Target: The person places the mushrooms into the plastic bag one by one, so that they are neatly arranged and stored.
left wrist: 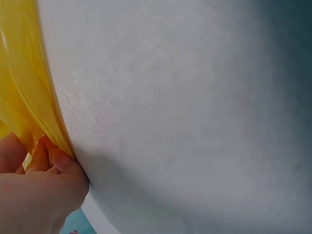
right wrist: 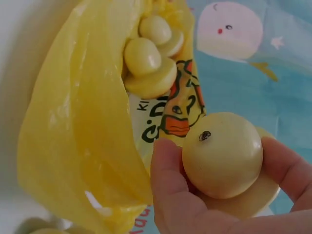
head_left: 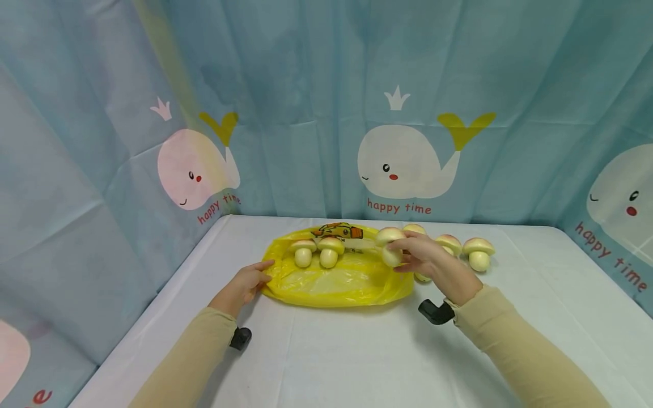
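Note:
A yellow plastic bag [head_left: 326,289] lies spread on the white table, with a printed cartoon at its back. Two toy mushrooms [head_left: 329,252] rest in it, side by side toward the left. My left hand [head_left: 246,285] pinches the bag's left edge between thumb and fingers, as the left wrist view shows. Over the bag's right part, my right hand [head_left: 425,259] grips another toy mushroom [right wrist: 222,156] by its stem, between thumb and fingers. That stem has a dark spot on its rounded end.
Right of the bag stand more toy mushrooms [head_left: 479,253], some partly hidden behind my right hand. The white table [head_left: 336,357] stretches toward me. Behind it hangs a blue whale-print curtain [head_left: 306,170]. A black strap piece [head_left: 436,311] sits at my right wrist.

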A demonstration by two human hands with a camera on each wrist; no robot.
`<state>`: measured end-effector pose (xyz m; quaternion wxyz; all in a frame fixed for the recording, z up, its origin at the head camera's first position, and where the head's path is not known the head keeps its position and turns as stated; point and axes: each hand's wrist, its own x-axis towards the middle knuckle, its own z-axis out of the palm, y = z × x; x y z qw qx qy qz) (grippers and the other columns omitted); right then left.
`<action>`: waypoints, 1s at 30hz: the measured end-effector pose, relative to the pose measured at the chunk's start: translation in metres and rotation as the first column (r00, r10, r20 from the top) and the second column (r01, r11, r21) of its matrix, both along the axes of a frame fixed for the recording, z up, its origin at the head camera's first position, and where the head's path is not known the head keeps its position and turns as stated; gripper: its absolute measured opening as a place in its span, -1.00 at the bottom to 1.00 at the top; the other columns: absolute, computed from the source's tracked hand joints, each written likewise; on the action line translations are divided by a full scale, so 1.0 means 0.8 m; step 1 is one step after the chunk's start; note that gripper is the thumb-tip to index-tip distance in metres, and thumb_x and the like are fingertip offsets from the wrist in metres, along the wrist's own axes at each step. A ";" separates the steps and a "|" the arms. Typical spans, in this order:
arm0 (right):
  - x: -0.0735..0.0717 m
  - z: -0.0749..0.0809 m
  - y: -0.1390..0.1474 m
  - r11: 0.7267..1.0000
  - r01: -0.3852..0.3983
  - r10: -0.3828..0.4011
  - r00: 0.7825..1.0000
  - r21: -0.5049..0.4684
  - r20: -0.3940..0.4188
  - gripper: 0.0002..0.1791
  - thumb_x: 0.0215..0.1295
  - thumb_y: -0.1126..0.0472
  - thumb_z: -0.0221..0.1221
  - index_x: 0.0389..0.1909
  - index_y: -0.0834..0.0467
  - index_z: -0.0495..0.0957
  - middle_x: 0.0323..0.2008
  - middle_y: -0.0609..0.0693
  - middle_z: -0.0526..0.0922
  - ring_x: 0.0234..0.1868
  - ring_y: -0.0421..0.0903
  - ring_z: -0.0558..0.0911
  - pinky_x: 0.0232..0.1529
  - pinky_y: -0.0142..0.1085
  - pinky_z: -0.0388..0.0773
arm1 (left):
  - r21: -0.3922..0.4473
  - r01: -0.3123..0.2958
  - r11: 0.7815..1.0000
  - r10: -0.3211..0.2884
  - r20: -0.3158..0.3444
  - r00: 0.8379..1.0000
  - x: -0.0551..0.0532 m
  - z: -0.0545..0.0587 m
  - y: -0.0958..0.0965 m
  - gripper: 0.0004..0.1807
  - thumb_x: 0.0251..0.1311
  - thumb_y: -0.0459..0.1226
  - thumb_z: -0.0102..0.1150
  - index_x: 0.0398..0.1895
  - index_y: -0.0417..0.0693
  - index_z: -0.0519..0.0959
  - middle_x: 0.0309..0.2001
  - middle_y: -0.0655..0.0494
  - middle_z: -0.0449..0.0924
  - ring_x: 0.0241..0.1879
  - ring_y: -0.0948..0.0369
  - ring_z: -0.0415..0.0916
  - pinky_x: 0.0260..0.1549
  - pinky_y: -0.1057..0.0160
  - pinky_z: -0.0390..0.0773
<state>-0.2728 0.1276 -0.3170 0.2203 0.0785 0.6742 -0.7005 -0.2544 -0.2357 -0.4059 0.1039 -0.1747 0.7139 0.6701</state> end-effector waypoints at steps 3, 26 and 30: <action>-0.006 -0.003 -0.008 1.000 -0.003 0.003 1.000 0.009 0.026 -0.24 0.36 0.32 0.09 0.49 0.22 -0.05 0.25 0.24 0.26 0.23 0.16 0.31 0.26 0.12 0.26 | 0.000 -0.001 1.000 0.001 0.003 1.000 -0.001 -0.002 0.000 -0.40 0.34 -0.58 -0.14 0.46 -0.25 0.17 0.51 -0.23 -0.14 0.37 -0.03 0.01 0.31 0.11 0.15; -0.025 -0.045 -0.080 0.985 0.144 -0.159 0.971 0.094 0.181 -0.40 0.33 0.23 0.19 0.32 0.26 0.23 0.19 0.16 0.27 0.01 0.10 0.36 0.13 -0.01 0.39 | 0.010 -0.003 1.000 0.003 -0.001 1.000 -0.001 0.001 0.001 -0.39 0.33 -0.59 -0.14 0.46 -0.25 0.16 0.52 -0.22 -0.16 0.39 -0.03 -0.03 0.31 0.11 0.13; -0.025 -0.058 -0.082 0.976 0.174 -0.194 0.969 0.133 0.155 -0.47 0.31 0.18 0.24 0.22 0.26 0.34 0.03 0.14 0.39 -0.24 0.01 0.42 -0.16 -0.20 0.48 | 0.009 -0.003 1.000 0.003 -0.003 1.000 -0.001 0.001 0.001 -0.39 0.33 -0.59 -0.14 0.46 -0.25 0.16 0.52 -0.22 -0.17 0.40 -0.04 -0.05 0.32 0.10 0.12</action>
